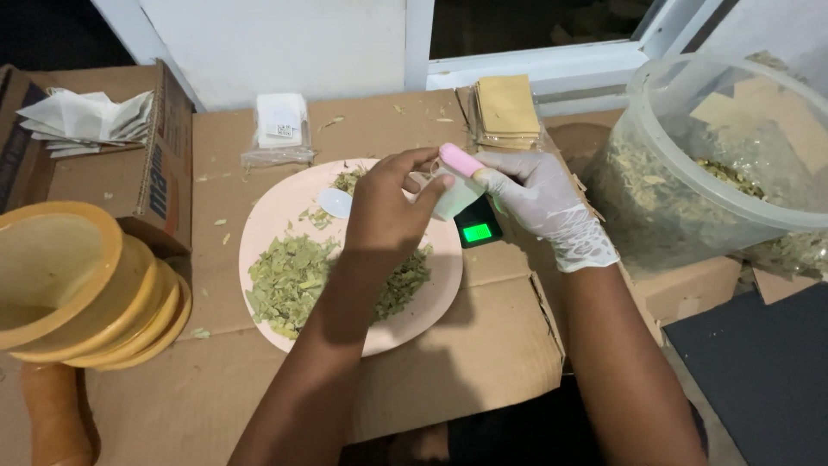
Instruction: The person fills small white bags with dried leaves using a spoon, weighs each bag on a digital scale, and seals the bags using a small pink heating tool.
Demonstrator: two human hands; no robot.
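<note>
Seen from above, two hands meet over a counter covered with flattened brown cardboard. The left hand (388,207), bare, is closed in a pinch on the rim of a small white pouch (450,197), holding it just above the far right edge of a pink plate (431,302). The right hand (539,203), in a thin white glove, grips a pink-handled scoop (461,161) whose end touches the pouch's mouth. The plate sits in the middle of the counter and carries a loose heap of dried green leaves (289,280) and a white spoon (335,203). Just beside the plate, under the pouch, a small scale with a glowing green display (477,231) rests on the cardboard. A stack of tan packets (507,110) and a clear bag of white packets (280,125) lie along the far edge. A large clear tub of dried leaves (716,164) stands at the right edge, stacked yellow bowls (82,289) at the left.
</note>
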